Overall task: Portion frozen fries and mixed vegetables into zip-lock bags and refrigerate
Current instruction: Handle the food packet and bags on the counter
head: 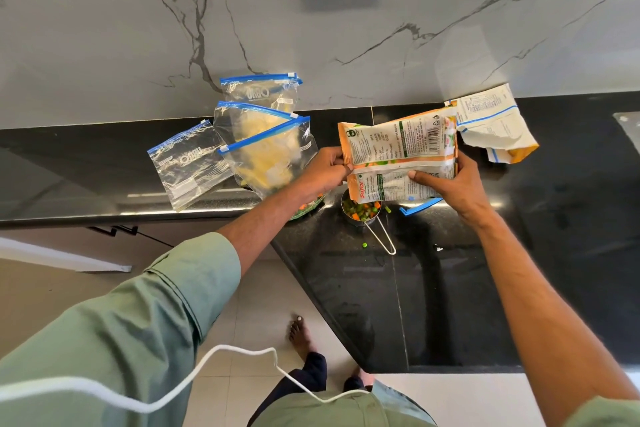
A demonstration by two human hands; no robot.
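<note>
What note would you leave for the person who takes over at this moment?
Left hand and right hand both grip the veg pack just above the cup, which holds vegetables.
Done: fries are in zip bags on the counter. An empty bag lies beside them.
Left: bag the vegetables, seal, refrigerate.

Black glossy worktop [450, 288], backs onto marble wall [104, 45]. On it, left to right: empty zip bag [188, 166], flat. Fries bags [266, 156], two, overlapping. Back bag [259, 90] behind them at the wall, contents unclear. Veg bag [306, 210] near the front edge, mostly hidden. Steel cup [360, 213] of mixed veg, loose pea [364, 245] near it. Blue zip strip [420, 206]. Torn packet [491, 125] far right.
</note>
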